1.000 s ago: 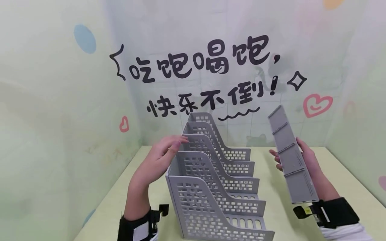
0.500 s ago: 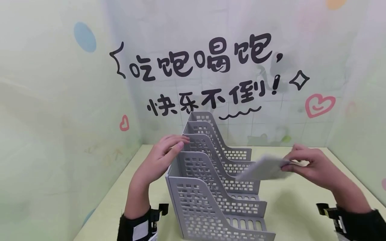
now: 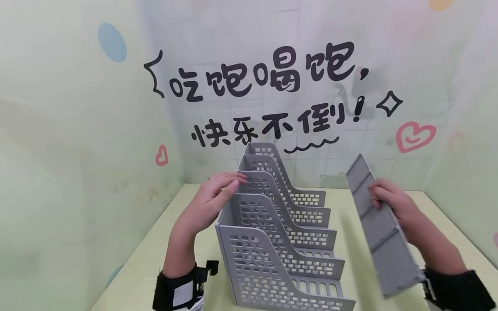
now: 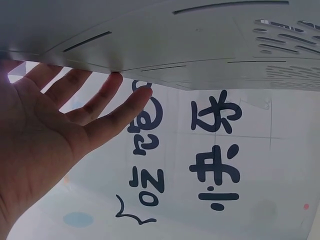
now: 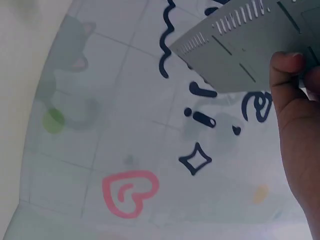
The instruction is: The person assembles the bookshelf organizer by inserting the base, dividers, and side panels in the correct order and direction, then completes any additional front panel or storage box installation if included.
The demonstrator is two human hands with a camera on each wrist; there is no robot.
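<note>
A grey plastic file rack (image 3: 250,270) stands upright, its tall perforated dividers sloping down to low fronts at the right. My left hand (image 3: 200,205) rests at its tall back side, fingertips over a divider's top edge. In the left wrist view, the fingers (image 4: 107,120) are spread and fairly straight, tips right at the back wall. Held above the table at right is a long, flat grey panel (image 3: 375,220) with raised cross ridges. My right hand (image 3: 400,209) grips its right edge, fingers bent over the ridged face. The right wrist view shows slots in the panel's other side (image 5: 232,57).
The rack stands on a pale yellow table (image 3: 459,255), with table surface on both sides. A printed backdrop (image 3: 330,26) with black lettering and a red heart rises behind. Side walls (image 3: 70,172) enclose the table left and right.
My right hand turned the panel over, swinging it left and flat, then back upright at right. Its grip moved from behind the panel to its right edge. My left hand stayed on the rack.
</note>
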